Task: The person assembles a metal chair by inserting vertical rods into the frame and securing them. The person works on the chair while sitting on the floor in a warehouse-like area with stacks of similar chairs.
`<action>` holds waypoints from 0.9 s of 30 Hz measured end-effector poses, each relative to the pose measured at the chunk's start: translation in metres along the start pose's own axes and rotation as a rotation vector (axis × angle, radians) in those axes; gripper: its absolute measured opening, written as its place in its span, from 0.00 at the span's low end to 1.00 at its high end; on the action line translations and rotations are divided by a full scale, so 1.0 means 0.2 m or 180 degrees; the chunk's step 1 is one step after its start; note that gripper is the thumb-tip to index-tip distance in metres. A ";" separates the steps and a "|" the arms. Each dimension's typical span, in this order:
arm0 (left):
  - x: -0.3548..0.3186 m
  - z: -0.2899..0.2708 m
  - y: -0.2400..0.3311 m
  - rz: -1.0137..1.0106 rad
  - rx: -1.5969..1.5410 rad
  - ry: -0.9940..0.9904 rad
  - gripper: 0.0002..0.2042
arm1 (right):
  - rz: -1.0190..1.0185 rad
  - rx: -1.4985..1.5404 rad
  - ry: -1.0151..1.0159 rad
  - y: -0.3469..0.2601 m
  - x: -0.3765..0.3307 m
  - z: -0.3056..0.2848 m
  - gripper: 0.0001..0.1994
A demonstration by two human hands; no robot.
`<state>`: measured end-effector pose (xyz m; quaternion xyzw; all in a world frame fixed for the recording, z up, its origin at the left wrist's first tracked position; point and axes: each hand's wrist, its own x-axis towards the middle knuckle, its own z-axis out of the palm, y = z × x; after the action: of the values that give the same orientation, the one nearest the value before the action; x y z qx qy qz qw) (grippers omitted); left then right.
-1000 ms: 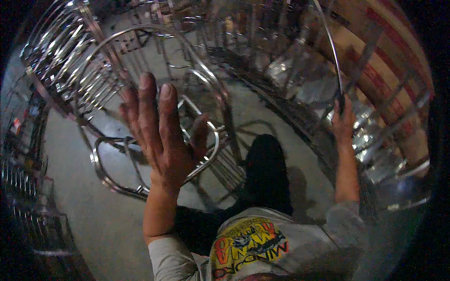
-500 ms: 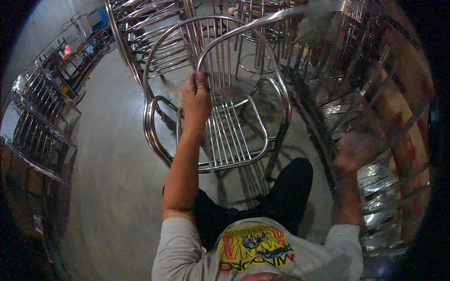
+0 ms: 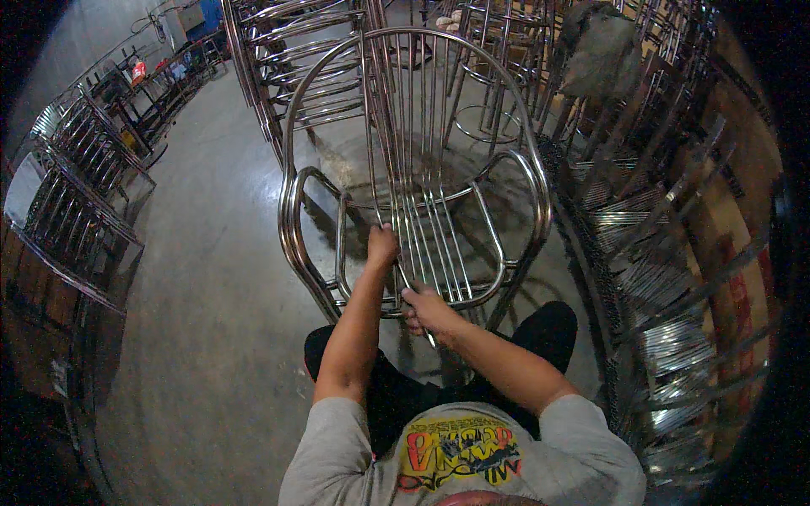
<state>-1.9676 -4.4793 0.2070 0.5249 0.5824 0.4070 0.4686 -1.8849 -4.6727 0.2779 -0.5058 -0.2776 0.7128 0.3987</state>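
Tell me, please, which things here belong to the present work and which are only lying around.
In the work, it seems:
round-backed chair frame
thin metal rod, held by the left hand and right hand

Only around it:
stacked metal frames behind
shiny metal pieces at the right
grey cloth-like thing, upper right

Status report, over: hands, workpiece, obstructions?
Right hand gripping slim silver metal rod. Left hand closed farther up, apparently on it. Round-backed silver metal chair frame ahead. Nothing visibly blocking hands.
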 end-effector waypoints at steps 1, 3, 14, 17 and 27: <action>0.00 -0.01 -0.03 0.0180 0.0422 0.0124 0.19 | 0.0064 0.0063 0.0021 -0.02 0.04 0.03 0.08; -0.02 -0.02 -0.08 0.0194 0.0828 0.0133 0.21 | 0.0095 0.0156 0.0102 -0.04 0.11 0.07 0.07; -0.04 0.01 -0.13 0.0388 0.0533 0.0593 0.16 | 0.0068 -0.0151 0.0086 0.05 0.22 0.04 0.10; -0.03 0.02 -0.15 0.0419 0.0368 0.0540 0.15 | 0.0096 -0.0359 0.0177 0.06 0.22 0.04 0.11; -0.08 0.00 -0.06 0.0519 0.0699 0.0625 0.16 | 0.0201 -0.0175 0.0298 0.01 0.20 0.07 0.12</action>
<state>-1.9707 -4.4974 0.1980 0.5762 0.6219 0.4269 0.3147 -1.9048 -4.6406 0.2609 -0.5579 -0.2621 0.6926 0.3745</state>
